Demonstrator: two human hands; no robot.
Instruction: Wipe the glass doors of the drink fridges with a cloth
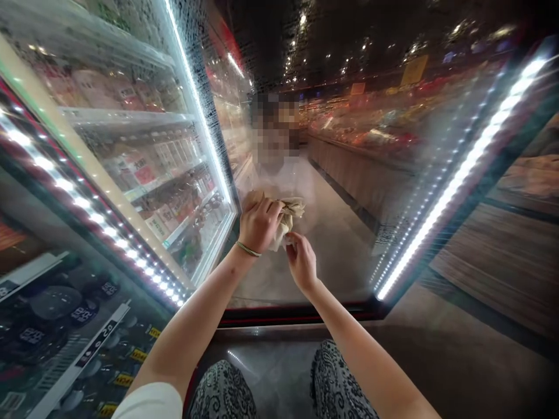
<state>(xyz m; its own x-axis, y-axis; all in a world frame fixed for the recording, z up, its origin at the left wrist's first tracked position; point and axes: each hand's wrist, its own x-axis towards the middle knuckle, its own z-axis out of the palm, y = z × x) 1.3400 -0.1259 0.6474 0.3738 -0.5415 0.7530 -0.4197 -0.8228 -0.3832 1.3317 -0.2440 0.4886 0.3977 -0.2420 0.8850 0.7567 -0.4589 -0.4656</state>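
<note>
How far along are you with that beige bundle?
Done: the bundle already sits in crumpled folds. In hand: the left hand grips it from above, and the right hand pinches its lower edge. Left: cannot tell from here; neither hand touches the glass cooler door ahead.

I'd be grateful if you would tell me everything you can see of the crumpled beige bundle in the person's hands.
The crumpled beige bundle is soft, creased paper or cloth; which is unclear. It is bunched up, with a loose fold hanging at its lower edge. The left hand grips its left side, the right hand pinches below, holding it up before a glass cooler door.
</note>
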